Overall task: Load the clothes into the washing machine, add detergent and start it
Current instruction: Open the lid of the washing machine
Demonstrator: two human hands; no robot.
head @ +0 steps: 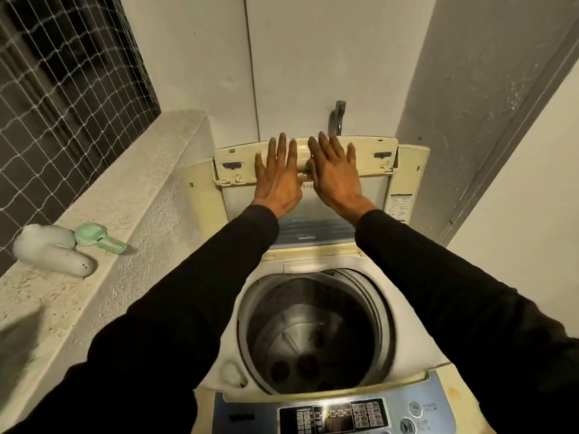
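A cream top-loading washing machine (200, 195) stands below me with its folding lid (369, 151) raised toward the back wall. Its steel drum (313, 333) is uncovered and I see no clothes in it. My left hand (277, 177) and my right hand (335, 173) lie flat side by side on the raised lid, fingers straight and spread. The blue control panel (338, 415), with its display and round buttons, runs along the near edge. Black sleeves cover both arms.
A speckled stone ledge (103, 245) runs along the left under a netted window (62, 98); on it lie a white plastic container (53, 249) and a green scoop (100, 238). A metal tap (337, 117) juts from the back wall. A wall closes in the right side.
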